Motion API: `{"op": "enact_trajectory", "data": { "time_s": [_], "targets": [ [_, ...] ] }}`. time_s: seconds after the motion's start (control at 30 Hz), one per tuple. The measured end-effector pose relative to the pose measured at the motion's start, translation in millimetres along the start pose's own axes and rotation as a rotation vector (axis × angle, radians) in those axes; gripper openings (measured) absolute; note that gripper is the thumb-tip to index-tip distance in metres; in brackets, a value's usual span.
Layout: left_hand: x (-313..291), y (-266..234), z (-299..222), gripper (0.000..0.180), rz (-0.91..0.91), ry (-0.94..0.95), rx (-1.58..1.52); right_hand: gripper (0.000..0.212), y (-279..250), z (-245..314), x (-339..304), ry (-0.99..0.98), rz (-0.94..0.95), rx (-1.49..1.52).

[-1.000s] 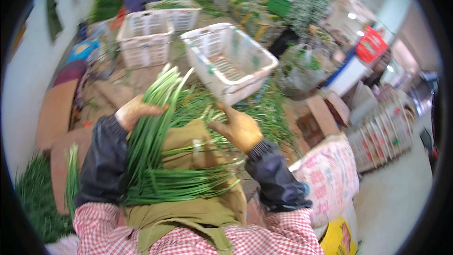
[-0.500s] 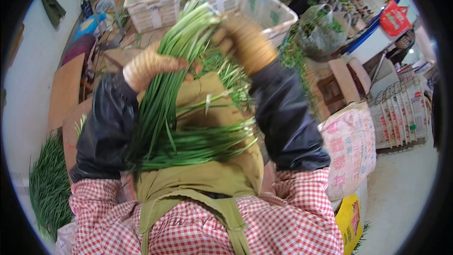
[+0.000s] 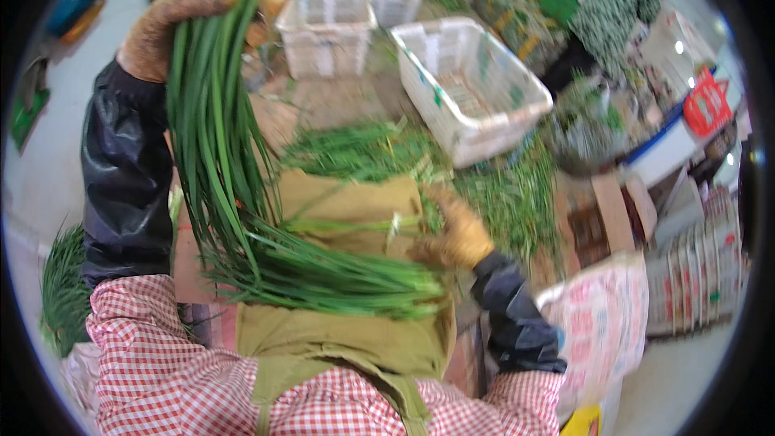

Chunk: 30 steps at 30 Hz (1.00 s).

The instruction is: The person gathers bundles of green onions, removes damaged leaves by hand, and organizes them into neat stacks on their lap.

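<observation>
My left hand [image 3: 165, 28], in a soiled tan glove, is raised at the upper left with its fingers closed round a thick bunch of green chives [image 3: 214, 89]. The long leaves hang down to my lap. A second bunch of chives [image 3: 347, 274] lies across my olive apron [image 3: 323, 327], pale ends to the right. Just beyond those ends is my right hand [image 3: 464, 230], gloved and slightly blurred, its fingers apart with nothing between them. A few loose stalks [image 3: 355, 224] rest on the apron in front of the lap bunch.
Chive trimmings [image 3: 363, 149] litter the floor ahead. An open white crate [image 3: 500, 125] stands beyond them, with another white crate [image 3: 327, 60] farther left. To my right are a printed sack [image 3: 605, 315] and a wooden stool [image 3: 609, 210]. More chives [image 3: 64, 291] lie at my left.
My left hand has lifted its bunch up and to the left. My right hand has come away from the bunch's pale ends, down toward the lap. The view has shifted.
</observation>
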<state>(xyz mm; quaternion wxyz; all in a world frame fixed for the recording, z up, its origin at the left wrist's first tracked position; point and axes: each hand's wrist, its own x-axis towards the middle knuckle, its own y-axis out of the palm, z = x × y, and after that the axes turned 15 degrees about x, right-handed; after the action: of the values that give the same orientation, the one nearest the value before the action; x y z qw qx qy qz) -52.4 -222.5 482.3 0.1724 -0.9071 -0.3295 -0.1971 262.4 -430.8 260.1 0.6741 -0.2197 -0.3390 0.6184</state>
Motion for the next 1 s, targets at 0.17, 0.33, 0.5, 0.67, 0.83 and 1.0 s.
{"op": "enact_trajectory", "data": {
  "time_s": [0.17,0.33,0.5,0.67,0.83,1.0],
  "targets": [
    [-26.0,-50.8,-62.4,0.06,-0.042,-0.038,0.208,0.026,30.2,19.2,58.7,-0.101,0.185,-0.356],
    [-73.5,-79.5,-78.7,0.06,-0.335,-0.019,0.39,0.008,13.0,-27.9,147.5,-0.295,-0.237,-0.035],
    [-116.1,-116.6,-80.6,0.057,-0.485,-0.14,0.512,0.021,-128.0,-95.7,270.3,-0.499,-0.605,-0.547],
    [-129.8,-193.5,-28.4,0.06,0.017,-0.123,0.864,0.027,-186.6,-123.3,198.5,0.484,-0.335,-0.816],
    [-83.0,-74.0,-1.9,0.072,-0.105,-0.481,0.563,0.035,-156.5,-122.1,36.5,0.493,-0.003,-0.145],
    [-52.8,2.3,48.7,0.065,0.135,-0.584,0.088,0.044,-68.9,-64.3,-56.2,0.515,0.289,0.508]
  ]
}}
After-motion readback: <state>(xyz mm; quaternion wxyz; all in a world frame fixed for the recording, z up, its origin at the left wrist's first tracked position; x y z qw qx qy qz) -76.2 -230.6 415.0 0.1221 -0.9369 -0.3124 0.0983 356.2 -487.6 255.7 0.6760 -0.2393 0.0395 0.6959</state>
